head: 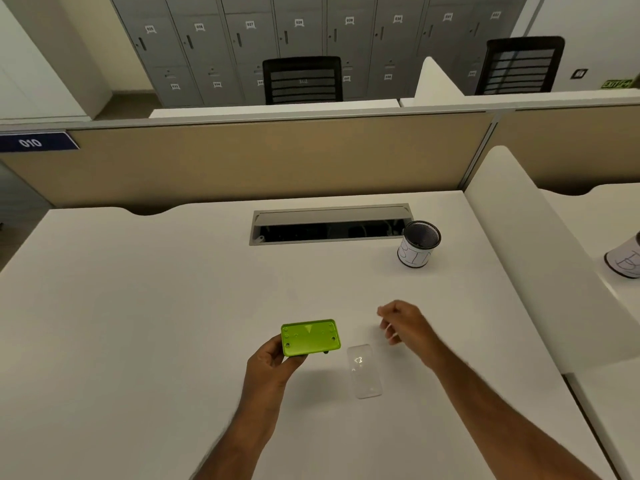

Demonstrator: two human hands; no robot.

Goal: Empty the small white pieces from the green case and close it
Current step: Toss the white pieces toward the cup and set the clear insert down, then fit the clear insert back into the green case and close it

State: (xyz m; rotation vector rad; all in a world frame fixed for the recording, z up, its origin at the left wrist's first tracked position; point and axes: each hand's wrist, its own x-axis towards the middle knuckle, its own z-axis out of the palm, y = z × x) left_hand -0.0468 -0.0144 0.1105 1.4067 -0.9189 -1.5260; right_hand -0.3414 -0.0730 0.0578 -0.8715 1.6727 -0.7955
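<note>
Green case (pixel 310 337): rectangular lime plastic box, held above the surface (pixel 138 306) in the left grip (pixel 273 358), fingers curled round its near-left end; the broad face turned to the camera shows small round marks and a triangle; whether anything is inside cannot be told from this side. Clear lid (pixel 364 370): transparent rectangular piece lying flat on the surface just right of the case and apart from it, with a small white glint near its far end. Right grip (pixel 401 323): raised above the surface beyond the clear lid, fingers loosely curled, touching neither lid nor case; whether it pinches something small cannot be told. Mesh cup (pixel 418 243): black, round, upright at the far right of the surface, wrapped in a white paper band with hand-drawn letters; nothing can be made out within it. Second wrapped cup (pixel 623 261): on the neighbouring desk at the right edge, partly cut off. Surface: white desk with an open cable tray (pixel 329 225) set in near its far edge, dark inside. Room: tan partition (pixel 259 161) behind the desk, a blue plate reading 010 (pixel 34 143) at its left, two black mesh-backed chairs (pixel 303 79) beyond, and a row of grey numbered lockers (pixel 249 39) along the back wall.
</note>
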